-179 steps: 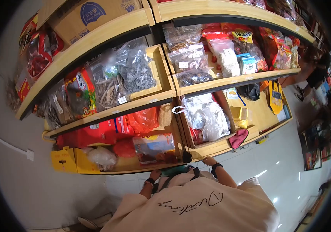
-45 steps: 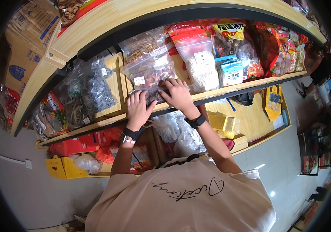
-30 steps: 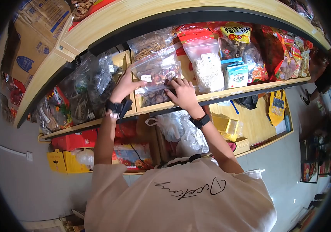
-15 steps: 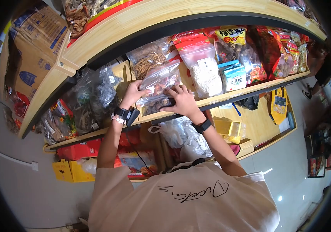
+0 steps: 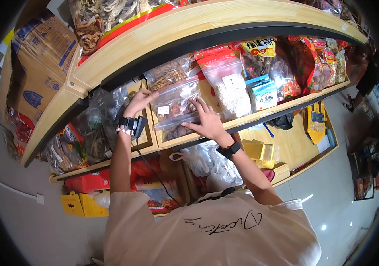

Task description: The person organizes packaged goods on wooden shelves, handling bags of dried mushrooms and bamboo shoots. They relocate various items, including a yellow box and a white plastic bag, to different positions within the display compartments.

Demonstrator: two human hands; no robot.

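A clear zip bag of dark reddish dried pieces (image 5: pixel 178 103) with a small white label lies in the shelf compartment. My left hand (image 5: pixel 139 101) pinches the upper left corner of this bag. On its right side rests my right hand (image 5: pixel 206 119), fingers spread, the thumb over a lower bag of dark round dried goods (image 5: pixel 180 132). Behind is a bag of brown dried strips (image 5: pixel 167 73). A zip bag of white pieces (image 5: pixel 232 91) stands to the right of my right hand.
Blue-and-white packets (image 5: pixel 264 94) and red bags (image 5: pixel 316 66) fill the right of the shelf. Plastic bags (image 5: pixel 96 124) lie at the left. The upper shelf edge (image 5: pixel 225 20) arches above. Below are a white plastic bag (image 5: pixel 211 164) and a yellow box (image 5: pixel 259 151). A cardboard box (image 5: pixel 43 62) stands upper left.
My left hand has moved up and left, from the bag's left side to its upper corner. The bag's label now shows uncovered. My right hand stays on the bag's right side.
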